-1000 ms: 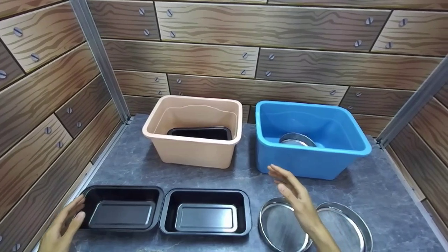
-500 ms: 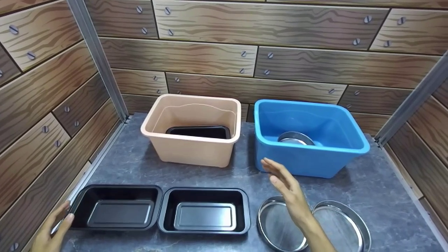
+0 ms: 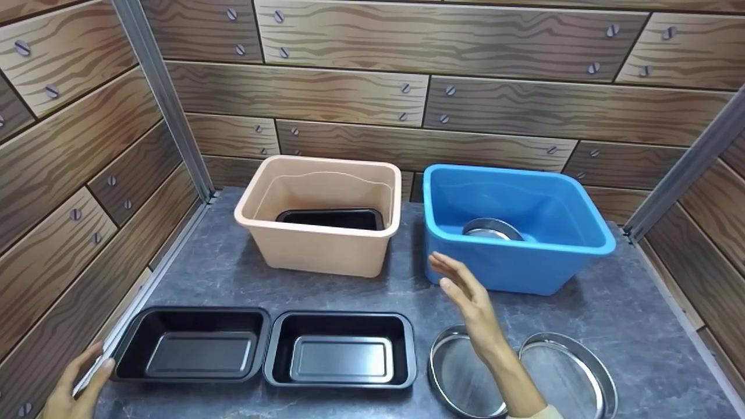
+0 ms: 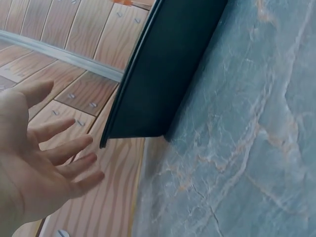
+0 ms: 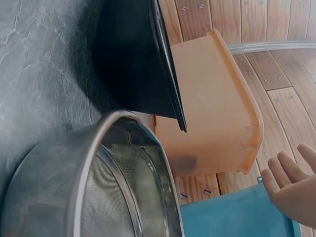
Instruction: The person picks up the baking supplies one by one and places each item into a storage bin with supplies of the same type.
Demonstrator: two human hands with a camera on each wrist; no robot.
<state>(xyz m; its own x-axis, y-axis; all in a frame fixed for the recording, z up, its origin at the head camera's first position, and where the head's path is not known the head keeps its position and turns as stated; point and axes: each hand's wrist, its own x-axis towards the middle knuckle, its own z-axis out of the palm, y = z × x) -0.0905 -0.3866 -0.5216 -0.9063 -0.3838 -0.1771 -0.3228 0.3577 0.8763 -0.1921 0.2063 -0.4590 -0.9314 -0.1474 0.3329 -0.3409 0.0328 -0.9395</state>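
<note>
Two black loaf pans stand side by side at the front: the left loaf pan [image 3: 198, 352] and the right loaf pan [image 3: 341, 358]. My left hand [image 3: 78, 384] hovers just left of the left pan, apart from it, fingers extended and holding nothing. To the right lie two round metal sieves, the nearer sieve [image 3: 465, 372] and the far-right sieve [image 3: 561, 372]. Above the nearer sieve hangs my right hand [image 3: 471, 302], its fingers straight and nothing in it. The forearm hides part of that sieve. In the right wrist view the sieve's mesh [image 5: 108, 197] shows.
A beige bin [image 3: 320, 250] stands at the back left with a black pan [image 3: 332, 218] inside. Beside it is a blue bin [image 3: 512, 267] holding a round metal sieve [image 3: 492, 227]. Wood-patterned walls enclose the grey marbled tabletop [image 3: 349, 294] at the back and sides.
My left hand has moved left and down, away from the left pan. The right hand has shifted left and slightly up. Pans, sieves and bins stay in place.
</note>
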